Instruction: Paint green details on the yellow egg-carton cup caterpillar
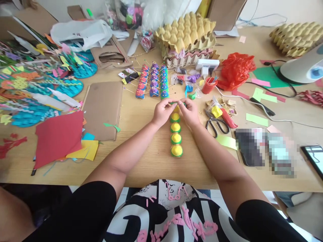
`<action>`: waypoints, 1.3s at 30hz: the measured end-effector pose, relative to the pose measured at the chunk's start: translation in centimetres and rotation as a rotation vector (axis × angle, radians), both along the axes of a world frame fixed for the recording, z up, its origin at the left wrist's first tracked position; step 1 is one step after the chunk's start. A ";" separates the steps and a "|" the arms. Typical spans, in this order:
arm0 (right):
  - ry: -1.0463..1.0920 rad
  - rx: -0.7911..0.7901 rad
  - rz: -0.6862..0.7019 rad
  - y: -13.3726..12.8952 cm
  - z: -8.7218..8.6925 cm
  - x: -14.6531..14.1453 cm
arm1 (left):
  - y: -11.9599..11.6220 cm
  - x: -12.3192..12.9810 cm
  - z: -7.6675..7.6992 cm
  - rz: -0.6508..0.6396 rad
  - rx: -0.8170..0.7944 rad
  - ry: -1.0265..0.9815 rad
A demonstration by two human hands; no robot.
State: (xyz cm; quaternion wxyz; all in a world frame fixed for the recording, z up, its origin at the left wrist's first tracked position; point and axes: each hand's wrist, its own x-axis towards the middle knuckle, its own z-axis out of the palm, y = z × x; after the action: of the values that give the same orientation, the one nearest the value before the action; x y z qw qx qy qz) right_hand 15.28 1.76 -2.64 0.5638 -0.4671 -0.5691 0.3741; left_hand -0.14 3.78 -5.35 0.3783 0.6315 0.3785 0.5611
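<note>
A strip of egg carton cups (pixel 176 138) lies lengthwise in front of me, its domes yellow with green bands around their bases. My left hand (pixel 164 112) and my right hand (pixel 188 112) meet at its far end. Fingers of both are closed around the last dome, thumbs nearly touching, with a little green showing beneath them. Exactly what the fingertips press is partly hidden. Just beyond stand three painted carton strips: a red and blue one (pixel 142 82), a purple one (pixel 154 80) and a blue and green one (pixel 164 82), with thin sticks poking out.
Stacked egg trays (pixel 185 33) stand at the back. To the right are a red plastic bag (pixel 237 70), a red cup (pixel 209 86), scissors (pixel 217 126) and a phone (pixel 314 158). Left lie a cardboard sheet (pixel 102 109), red paper (pixel 59 137) and glue bottles (pixel 49 101).
</note>
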 end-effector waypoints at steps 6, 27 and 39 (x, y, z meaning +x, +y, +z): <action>0.004 0.032 0.019 -0.9 1.5 0.3 | -1.3 0.4 2.3 -0.021 -0.067 -0.058; 0.044 -0.046 0.003 -0.9 0.9 0.2 | -1.4 0.1 1.9 -0.085 -0.085 -0.071; 0.018 -0.114 0.157 -0.5 -0.3 1.0 | -0.7 -1.4 1.2 -0.041 0.206 0.121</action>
State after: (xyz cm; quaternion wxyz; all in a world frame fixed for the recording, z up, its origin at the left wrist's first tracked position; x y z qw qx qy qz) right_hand 16.32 1.24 -2.95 0.5103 -0.4490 -0.5769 0.4529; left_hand -1.54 3.08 -4.14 0.2991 0.7075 0.3279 0.5501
